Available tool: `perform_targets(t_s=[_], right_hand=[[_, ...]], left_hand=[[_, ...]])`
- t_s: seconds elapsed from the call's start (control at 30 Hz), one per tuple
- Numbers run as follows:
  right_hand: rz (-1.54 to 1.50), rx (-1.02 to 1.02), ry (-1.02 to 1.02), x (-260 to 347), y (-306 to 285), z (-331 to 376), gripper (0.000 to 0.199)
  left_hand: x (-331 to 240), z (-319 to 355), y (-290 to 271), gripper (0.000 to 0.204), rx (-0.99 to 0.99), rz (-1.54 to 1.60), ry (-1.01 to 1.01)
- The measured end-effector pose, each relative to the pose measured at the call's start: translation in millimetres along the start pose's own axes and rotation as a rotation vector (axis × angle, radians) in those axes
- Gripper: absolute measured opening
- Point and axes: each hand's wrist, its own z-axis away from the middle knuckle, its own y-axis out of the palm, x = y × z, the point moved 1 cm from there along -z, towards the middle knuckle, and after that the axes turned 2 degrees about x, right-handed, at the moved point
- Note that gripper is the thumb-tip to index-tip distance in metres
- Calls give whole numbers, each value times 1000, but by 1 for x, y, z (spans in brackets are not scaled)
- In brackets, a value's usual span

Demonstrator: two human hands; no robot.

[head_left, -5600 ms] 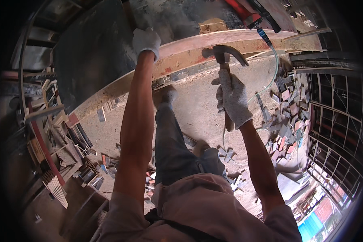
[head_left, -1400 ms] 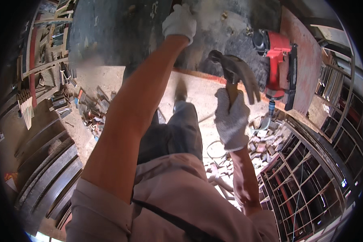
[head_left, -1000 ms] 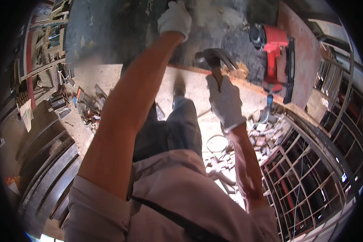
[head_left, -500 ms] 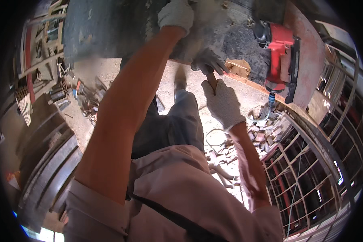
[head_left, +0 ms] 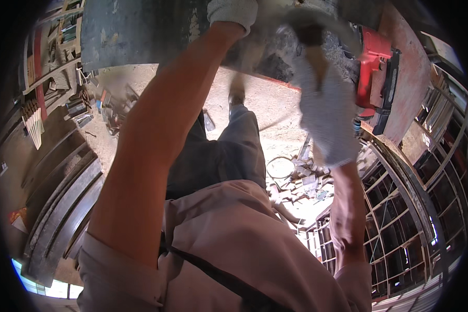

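A white work glove covers my right hand (head_left: 327,114), which is closed around the wooden handle of a hammer (head_left: 316,57). The hammer is raised over the right part of a dark worktop (head_left: 135,36), its head smeared by motion. At the upper edge my left hand (head_left: 234,13), gloved too, is over the worktop. Its fingers are cut off by the picture's edge, so I cannot see what they hold. Just right of the hammer, a red and black nail gun (head_left: 373,57) lies on the worktop.
Wood offcuts (head_left: 307,179) litter the floor below the worktop, beside a round hoop (head_left: 281,167). Metal grid frames (head_left: 400,229) stand at the right. Long dark beams (head_left: 70,208) are stacked at the left. A reddish board (head_left: 408,78) lies beyond the nail gun.
My right hand has lifted the hammer up and to the right, away from the worktop's near edge. My left hand has shifted slightly, and the view has moved a little.
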Motion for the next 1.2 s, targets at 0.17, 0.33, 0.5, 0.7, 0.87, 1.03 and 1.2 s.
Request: perform_targets(t_s=[0.17, 0.33, 0.5, 0.7, 0.87, 1.03, 1.2], right_hand=[[95, 370, 155, 3, -27, -36, 37], [178, 276, -112, 9, -9, -25, 25], [451, 183, -355, 8, -28, -32, 23], [195, 167, -178, 27, -10, -38, 22], [623, 304, -360, 25, -28, -38, 28], [529, 152, -394, 63, -19, -42, 24], [621, 499, 68, 45, -30, -41, 17]], left_hand=[[14, -9, 2, 46, 0, -54, -59], [12, 2, 5, 45, 29, 12, -48], [11, -3, -1, 46, 35, -12, -67], [0, 2, -18, 41, 82, 87, 56], [63, -18, 39, 35, -98, -372, 589], [80, -31, 60, 47, -114, 169, 509], [65, -43, 46, 30, -104, 339, 457]])
